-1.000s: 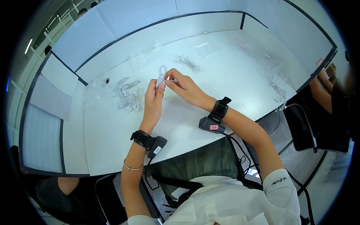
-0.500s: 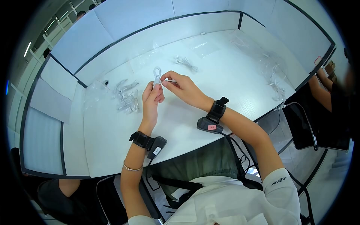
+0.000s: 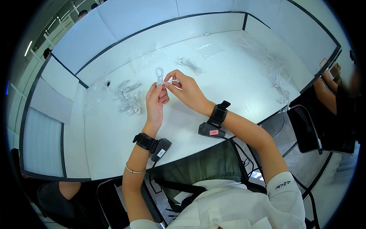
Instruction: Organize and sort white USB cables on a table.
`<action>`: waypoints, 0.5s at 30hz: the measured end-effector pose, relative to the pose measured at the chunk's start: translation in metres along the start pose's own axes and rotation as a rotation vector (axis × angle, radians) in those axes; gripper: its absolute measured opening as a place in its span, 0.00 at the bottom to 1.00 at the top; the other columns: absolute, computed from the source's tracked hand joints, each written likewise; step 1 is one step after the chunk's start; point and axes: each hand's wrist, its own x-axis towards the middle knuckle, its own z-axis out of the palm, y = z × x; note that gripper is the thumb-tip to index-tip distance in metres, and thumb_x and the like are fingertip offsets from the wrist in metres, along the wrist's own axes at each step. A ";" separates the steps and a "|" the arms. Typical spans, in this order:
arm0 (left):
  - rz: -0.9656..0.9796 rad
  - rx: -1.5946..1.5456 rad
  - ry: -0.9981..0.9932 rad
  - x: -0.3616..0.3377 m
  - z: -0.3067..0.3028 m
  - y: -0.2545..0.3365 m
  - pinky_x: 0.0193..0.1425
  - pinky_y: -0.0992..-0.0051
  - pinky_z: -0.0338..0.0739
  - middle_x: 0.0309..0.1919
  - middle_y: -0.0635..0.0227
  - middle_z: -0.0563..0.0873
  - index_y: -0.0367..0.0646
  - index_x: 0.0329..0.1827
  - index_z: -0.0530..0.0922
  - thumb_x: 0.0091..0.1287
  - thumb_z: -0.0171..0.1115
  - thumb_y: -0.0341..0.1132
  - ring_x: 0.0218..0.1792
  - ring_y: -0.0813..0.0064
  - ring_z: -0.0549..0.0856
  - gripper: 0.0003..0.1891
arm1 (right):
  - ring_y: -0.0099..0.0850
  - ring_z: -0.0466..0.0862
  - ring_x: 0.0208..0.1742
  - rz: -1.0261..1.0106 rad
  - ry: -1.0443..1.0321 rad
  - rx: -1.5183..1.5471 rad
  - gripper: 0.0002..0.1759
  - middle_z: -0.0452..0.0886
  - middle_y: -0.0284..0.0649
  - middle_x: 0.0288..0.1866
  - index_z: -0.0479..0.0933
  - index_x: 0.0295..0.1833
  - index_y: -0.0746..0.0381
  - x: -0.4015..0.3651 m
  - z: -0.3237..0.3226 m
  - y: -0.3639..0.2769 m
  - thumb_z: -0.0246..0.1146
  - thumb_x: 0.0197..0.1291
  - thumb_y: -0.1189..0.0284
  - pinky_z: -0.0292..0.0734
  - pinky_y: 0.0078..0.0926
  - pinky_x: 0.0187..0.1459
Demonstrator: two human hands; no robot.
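Observation:
A coiled white cable [image 3: 159,73] stands up from the fingers of my left hand [image 3: 156,98], which is closed around its lower part. My right hand [image 3: 182,87] pinches a white end of the cable just to the right of the coil, and the fingertips of both hands nearly meet. To the left of my hands lies a pile of bundled white cables [image 3: 130,100]. Another white cable bundle [image 3: 189,65] rests on the table beyond my right hand.
Clear plastic bags with white cables [image 3: 280,86] lie at the table's right side. White partition panels [image 3: 145,32] surround the white table [image 3: 114,149]. A small dark round object [image 3: 108,83] sits at the left. Another person's arm [image 3: 326,91] shows at the far right.
My right hand has shifted slightly left along with its wrist, and the loop of the coiled cable has tilted a little. Both hands keep their hold.

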 end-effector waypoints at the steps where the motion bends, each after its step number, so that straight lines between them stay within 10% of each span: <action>1: 0.002 0.005 0.000 0.000 -0.001 -0.001 0.28 0.84 0.57 0.22 0.80 0.63 0.41 0.38 0.71 0.68 0.48 0.36 0.23 0.88 0.60 0.08 | 0.32 0.79 0.29 -0.003 -0.002 -0.013 0.08 0.78 0.44 0.28 0.71 0.43 0.64 0.000 0.000 0.000 0.58 0.61 0.72 0.76 0.24 0.37; 15: 0.098 0.207 -0.001 -0.002 0.002 0.004 0.30 0.84 0.58 0.23 0.80 0.62 0.42 0.37 0.69 0.68 0.50 0.39 0.24 0.88 0.60 0.10 | 0.20 0.62 0.18 0.034 0.005 0.026 0.07 0.68 0.34 0.16 0.75 0.39 0.62 -0.001 0.001 0.002 0.61 0.60 0.70 0.59 0.20 0.22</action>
